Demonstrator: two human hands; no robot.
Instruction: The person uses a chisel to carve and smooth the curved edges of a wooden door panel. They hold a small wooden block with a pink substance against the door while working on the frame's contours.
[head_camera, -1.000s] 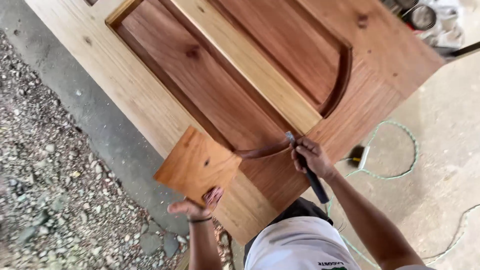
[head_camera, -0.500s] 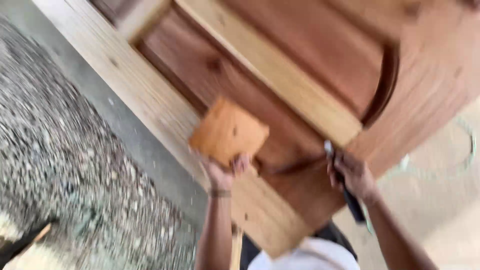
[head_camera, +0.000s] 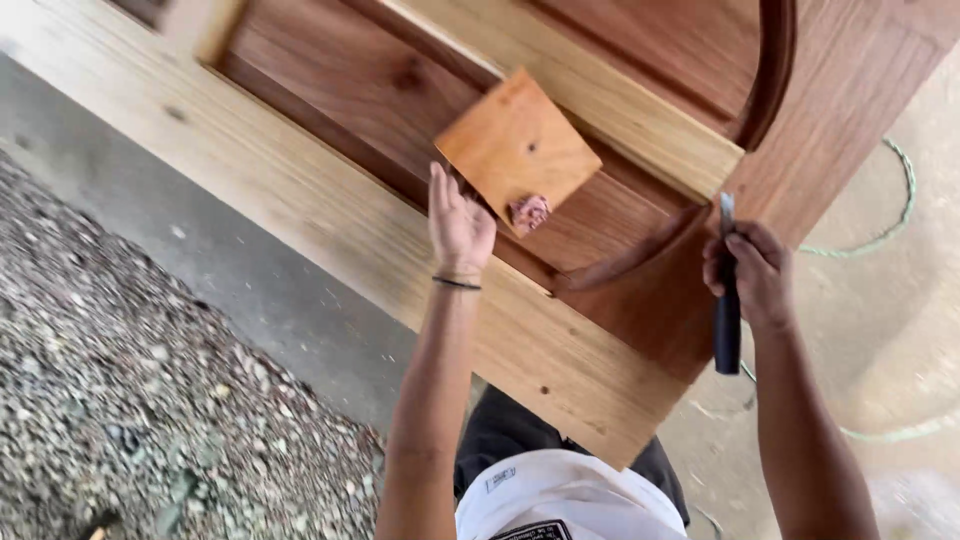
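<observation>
Gravel ground (head_camera: 130, 400) left, grey concrete strip (head_camera: 250, 290) beside it, daylight, pale floor (head_camera: 900, 300) right

Small wooden board (head_camera: 515, 148) now farther up the door panel (head_camera: 330, 90), left hand (head_camera: 458, 222) beneath.
</observation>
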